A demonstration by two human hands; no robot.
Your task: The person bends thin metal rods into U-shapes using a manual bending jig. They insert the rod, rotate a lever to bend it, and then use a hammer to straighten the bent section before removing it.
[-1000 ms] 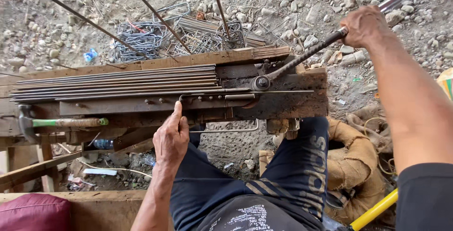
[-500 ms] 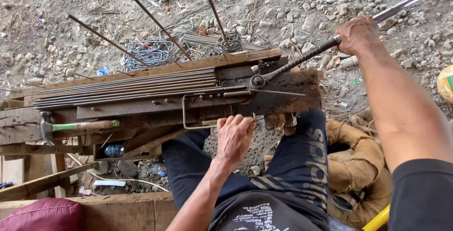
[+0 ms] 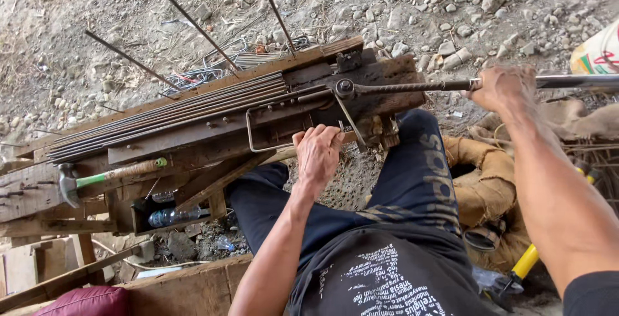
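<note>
I sit at a wooden bending bench with a bundle of thin steel rods laid along it. My left hand grips a bent wire rod at the bench's near edge, the rod forming a partly made rectangular loop. My right hand is closed around the long metal lever bar, which pivots on a bolt on the bench. The lever lies almost level, reaching out to the right.
A hammer with a green handle rests on the bench at left. A plastic bottle lies under the bench. Finished wire loops and three slanted rods sit on gravel behind. Burlap sacks lie at right.
My left hand slid right along the bench edge and closed on the bent rod. My right hand swung the lever down toward me, from slanting up to nearly level. The view shifted.
</note>
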